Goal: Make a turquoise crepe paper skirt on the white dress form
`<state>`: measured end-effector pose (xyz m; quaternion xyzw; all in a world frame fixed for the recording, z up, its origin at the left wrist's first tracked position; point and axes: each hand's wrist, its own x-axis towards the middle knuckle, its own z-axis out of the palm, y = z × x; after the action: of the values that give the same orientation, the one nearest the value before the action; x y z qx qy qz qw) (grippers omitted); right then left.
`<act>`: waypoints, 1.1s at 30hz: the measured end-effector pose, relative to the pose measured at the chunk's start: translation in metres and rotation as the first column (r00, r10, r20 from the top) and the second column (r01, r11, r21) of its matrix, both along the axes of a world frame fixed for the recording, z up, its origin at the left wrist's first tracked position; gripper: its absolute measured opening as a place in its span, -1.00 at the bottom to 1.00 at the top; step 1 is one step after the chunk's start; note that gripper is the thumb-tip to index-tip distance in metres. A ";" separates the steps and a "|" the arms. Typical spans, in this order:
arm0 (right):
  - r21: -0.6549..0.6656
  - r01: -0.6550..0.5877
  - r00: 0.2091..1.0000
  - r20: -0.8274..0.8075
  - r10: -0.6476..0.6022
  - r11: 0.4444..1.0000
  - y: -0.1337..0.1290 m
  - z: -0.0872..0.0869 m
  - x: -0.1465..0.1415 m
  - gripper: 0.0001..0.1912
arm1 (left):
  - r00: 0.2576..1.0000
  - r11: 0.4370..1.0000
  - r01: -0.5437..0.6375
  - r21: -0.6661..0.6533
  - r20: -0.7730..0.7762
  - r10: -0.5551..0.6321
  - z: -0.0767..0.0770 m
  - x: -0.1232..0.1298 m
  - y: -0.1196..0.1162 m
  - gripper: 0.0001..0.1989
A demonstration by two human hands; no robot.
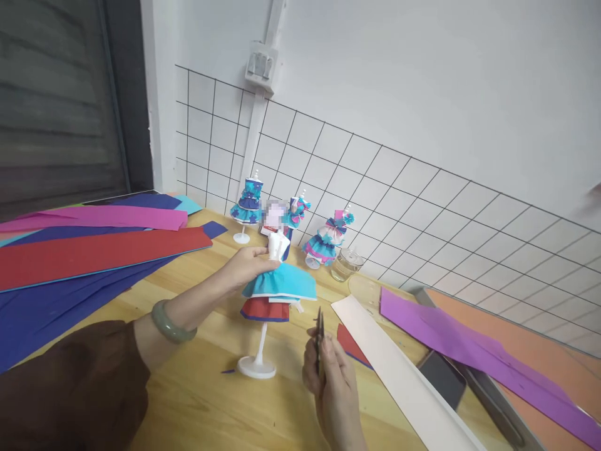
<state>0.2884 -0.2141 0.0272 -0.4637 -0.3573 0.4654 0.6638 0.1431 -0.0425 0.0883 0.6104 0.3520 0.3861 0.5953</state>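
A small white dress form on a round-based stand wears a skirt with a turquoise upper layer and a red lower layer edged in blue. My left hand is closed around the form's waist, just above the turquoise layer. To the lower right of the skirt, my right hand is closed on dark scissors, whose tips point upward. The scissors are apart from the skirt.
Behind stand several small dressed forms and a glass of liquid. Red, blue and pink sheets lie at left. White and purple strips, a dark phone and a grey-edged tray lie at right.
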 end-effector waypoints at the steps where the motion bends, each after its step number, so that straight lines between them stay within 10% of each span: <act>1: -0.011 -0.081 0.996 -0.025 0.081 0.997 -0.001 -0.002 -0.004 -0.63 | 1.000 1.000 -0.003 0.010 -0.006 0.003 -0.002 0.002 -0.001 -0.48; 8: -0.047 -0.379 0.905 -0.229 0.359 0.924 -0.002 -0.014 -0.023 -0.63 | 0.999 0.995 -0.027 0.098 -0.041 0.031 -0.004 0.006 -0.009 -0.42; 33: -0.052 -0.339 0.878 -0.375 0.296 0.939 -0.002 -0.004 -0.020 -0.60 | 0.939 0.910 -0.063 0.411 -0.285 0.193 0.004 0.015 -0.048 -0.49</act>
<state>0.2683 -0.2162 0.0230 -0.3429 -0.2727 0.6652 0.6046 0.1582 -0.0908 0.0919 0.7476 0.3980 0.3840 0.3678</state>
